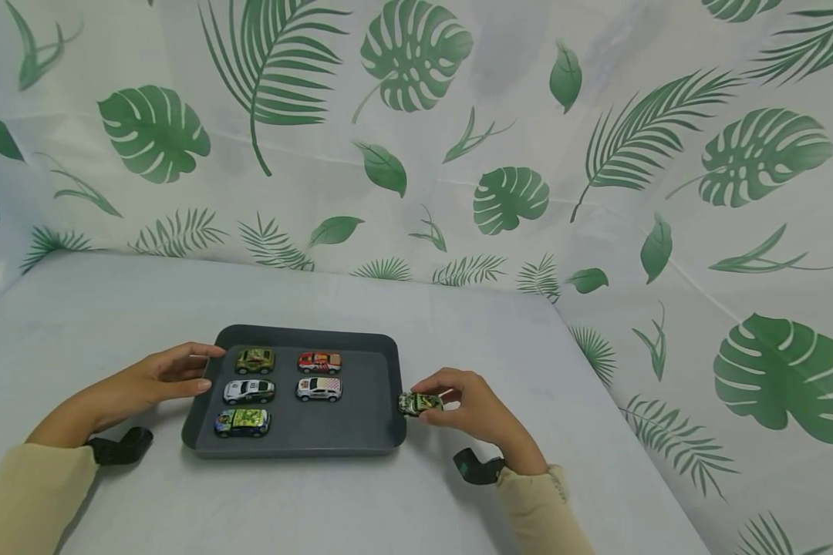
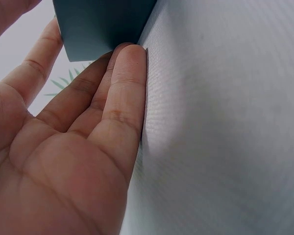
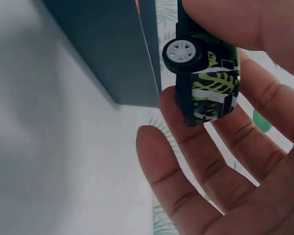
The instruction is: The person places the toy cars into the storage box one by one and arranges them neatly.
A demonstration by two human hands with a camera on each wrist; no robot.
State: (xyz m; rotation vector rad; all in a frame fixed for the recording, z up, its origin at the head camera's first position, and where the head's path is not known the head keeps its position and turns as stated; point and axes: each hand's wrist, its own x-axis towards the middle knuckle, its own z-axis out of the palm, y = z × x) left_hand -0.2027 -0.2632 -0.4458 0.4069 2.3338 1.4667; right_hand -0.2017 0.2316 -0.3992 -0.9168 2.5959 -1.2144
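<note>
My right hand (image 1: 473, 405) pinches a green and black toy car (image 1: 419, 403) between thumb and fingers, at the right rim of a dark grey tray (image 1: 347, 432). In the right wrist view the car (image 3: 215, 93) shows a white-spoked wheel and a leaf-like pattern. At the tray's left side, my left hand (image 1: 142, 385) touches the edge with fairly straight fingers. The left wrist view has these fingers (image 2: 125, 88) against the tray wall (image 2: 103, 34), close to the tabletop. Toy cars stand in the tray: camouflage (image 1: 254, 361), white-and-black (image 1: 248, 391), blue-green (image 1: 242, 422), red-orange (image 1: 319, 362) and white (image 1: 319, 389).
A white cloth (image 1: 305, 509) covers the table under the tray. Behind and to the right hangs a white curtain (image 1: 444, 139) printed with green leaves. Dark wrist-worn devices sit at the left wrist (image 1: 121, 447) and the right wrist (image 1: 479, 468).
</note>
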